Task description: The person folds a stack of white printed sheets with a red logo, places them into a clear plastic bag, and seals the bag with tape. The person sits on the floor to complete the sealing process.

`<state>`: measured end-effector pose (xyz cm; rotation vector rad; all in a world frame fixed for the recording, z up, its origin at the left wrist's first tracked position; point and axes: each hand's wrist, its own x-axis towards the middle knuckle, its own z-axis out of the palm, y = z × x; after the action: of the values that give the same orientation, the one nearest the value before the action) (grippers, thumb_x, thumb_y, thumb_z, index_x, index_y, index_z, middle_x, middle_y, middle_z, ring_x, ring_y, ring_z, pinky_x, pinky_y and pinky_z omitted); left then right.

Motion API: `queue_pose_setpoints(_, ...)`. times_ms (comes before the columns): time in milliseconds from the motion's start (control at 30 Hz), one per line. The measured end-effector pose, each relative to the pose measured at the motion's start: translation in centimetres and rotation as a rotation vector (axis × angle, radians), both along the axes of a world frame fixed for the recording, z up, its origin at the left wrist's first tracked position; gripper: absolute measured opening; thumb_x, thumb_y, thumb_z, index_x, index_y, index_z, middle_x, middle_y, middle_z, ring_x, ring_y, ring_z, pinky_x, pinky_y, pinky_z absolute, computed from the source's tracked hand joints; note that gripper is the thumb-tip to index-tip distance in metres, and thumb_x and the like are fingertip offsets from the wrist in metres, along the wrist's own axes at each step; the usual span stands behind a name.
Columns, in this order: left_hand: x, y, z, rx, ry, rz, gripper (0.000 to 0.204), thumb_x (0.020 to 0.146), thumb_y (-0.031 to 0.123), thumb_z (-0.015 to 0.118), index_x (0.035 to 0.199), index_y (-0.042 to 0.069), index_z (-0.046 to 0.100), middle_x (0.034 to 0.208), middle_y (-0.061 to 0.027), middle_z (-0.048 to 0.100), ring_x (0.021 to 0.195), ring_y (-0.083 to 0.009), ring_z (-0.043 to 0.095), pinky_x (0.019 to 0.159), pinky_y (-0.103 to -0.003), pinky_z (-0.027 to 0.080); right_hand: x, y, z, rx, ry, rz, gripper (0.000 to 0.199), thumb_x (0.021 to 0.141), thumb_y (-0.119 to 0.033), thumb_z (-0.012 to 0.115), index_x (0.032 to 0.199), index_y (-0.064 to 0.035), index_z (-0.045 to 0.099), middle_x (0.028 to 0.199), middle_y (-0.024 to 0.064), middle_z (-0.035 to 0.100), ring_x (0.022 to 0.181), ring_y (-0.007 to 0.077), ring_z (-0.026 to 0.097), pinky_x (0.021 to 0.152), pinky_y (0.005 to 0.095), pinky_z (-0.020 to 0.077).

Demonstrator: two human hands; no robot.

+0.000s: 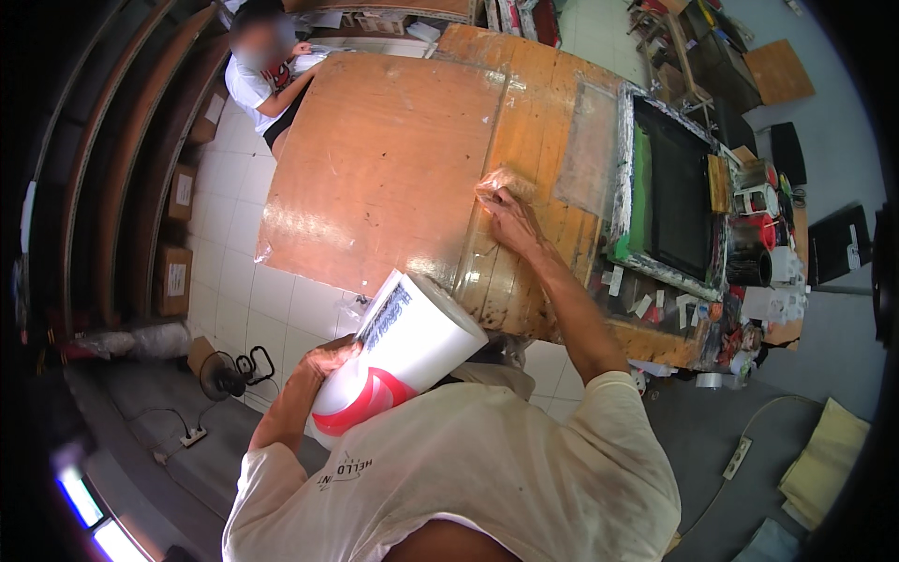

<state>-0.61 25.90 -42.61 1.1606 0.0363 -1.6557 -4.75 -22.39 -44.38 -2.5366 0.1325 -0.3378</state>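
Orange-brown laminate covers the big board (375,169) lying on the wooden worktable (534,140), glossy enough to throw back the ceiling light. My right hand (510,217) is stretched out across the planks, fingers closed down on a crumpled bit of clear plastic film (501,183) right at the board's near edge. My left hand (323,361) is wrapped around the lower end of a thick white roll (403,351) of sheet stock with a red curve printed on it, held tilted against my chest, its top end poking up over the table edge.

The roll is smooth and fat (one hand only goes partway round it), so I judge it could slide down through my grip or swing and knock the table edge while I lean forward on the other arm. The film under my right fingers looks thin and wrinkly; pulling hard could tear it or leave it bunched. The planks are worn, streaked with dark ink, so anything clean dragged over them may pick up smudges.

Beyond my right hand sits a framed printing screen (670,187), dark mesh in a pale frame with green smeared along one side; past it, pots and tape rolls (763,253) crowd the far end. Another person (267,80) in a white shirt works at the far corner.
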Motion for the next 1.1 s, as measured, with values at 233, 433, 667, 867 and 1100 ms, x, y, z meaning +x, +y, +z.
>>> queue_pose_setpoints(233, 3.9, 0.2, -1.5, -0.164, 0.153, -0.130, 0.086, 0.086, 0.059, 0.063, 0.147, 0.005, 0.035, 0.143, -0.0078, 0.048, 0.128, -0.0160, 0.045, 0.107, -0.032, 0.039, 1.6, -0.6, 3.2, -0.133, 0.350, 0.085, 0.031, 0.087, -0.009, 0.053, 0.115, -0.0102, 0.066, 0.125, 0.0168, 0.056, 0.113, 0.0343, 0.058, 0.094, 0.0412, 0.0495)
queue_pose_setpoints(433, 6.6, 4.3, -5.5, -0.332, -0.008, -0.161, 0.081, 0.091, 0.062, 0.051, 0.146, 0.003, 0.039, 0.143, -0.0086, 0.048, 0.133, -0.0194, 0.043, 0.112, -0.037, 0.036, 1.4, -1.8, 2.8, -0.344, 0.317, 0.044, 0.021, 0.094, -0.022, 0.056, 0.109, -0.0121, 0.067, 0.115, 0.0133, 0.060, 0.108, 0.0308, 0.059, 0.088, 0.0436, 0.0518)
queue_pose_setpoints(667, 8.4, 4.3, -6.0, -0.210, -0.049, -0.198, 0.070, 0.095, 0.052, 0.052, 0.145, 0.005, 0.040, 0.144, -0.0084, 0.047, 0.132, -0.0210, 0.044, 0.112, -0.037, 0.036, -0.5, -5.3, -8.2, 0.383, 0.168, -0.189, 0.042, 0.102, -0.032, 0.042, 0.123, 0.0031, 0.051, 0.129, 0.0269, 0.053, 0.123, 0.0400, 0.050, 0.101, 0.0424, 0.0435)
queue_pose_setpoints(867, 8.2, 4.5, -5.3, -0.182, -0.058, -0.193, 0.071, 0.094, 0.052, 0.054, 0.145, 0.005, 0.040, 0.143, -0.0088, 0.048, 0.131, -0.0212, 0.044, 0.112, -0.037, 0.036, 1.1, -3.4, -3.8, -0.230, 0.523, -0.210, 0.035, 0.101, -0.022, 0.038, 0.132, -0.0061, 0.037, 0.132, 0.0236, 0.046, 0.106, 0.0414, 0.059, 0.090, 0.0439, 0.0511)
queue_pose_setpoints(1100, 7.8, 3.9, -4.5, -0.162, -0.073, -0.204, 0.072, 0.093, 0.052, 0.056, 0.145, 0.005, 0.040, 0.143, -0.0093, 0.048, 0.131, -0.0214, 0.045, 0.111, -0.037, 0.036, 1.7, -3.1, 0.9, -0.417, 0.529, -0.115, 0.025, 0.091, -0.014, 0.048, 0.111, -0.0009, 0.054, 0.114, 0.0247, 0.059, 0.098, 0.0409, 0.063, 0.083, 0.0460, 0.0531)
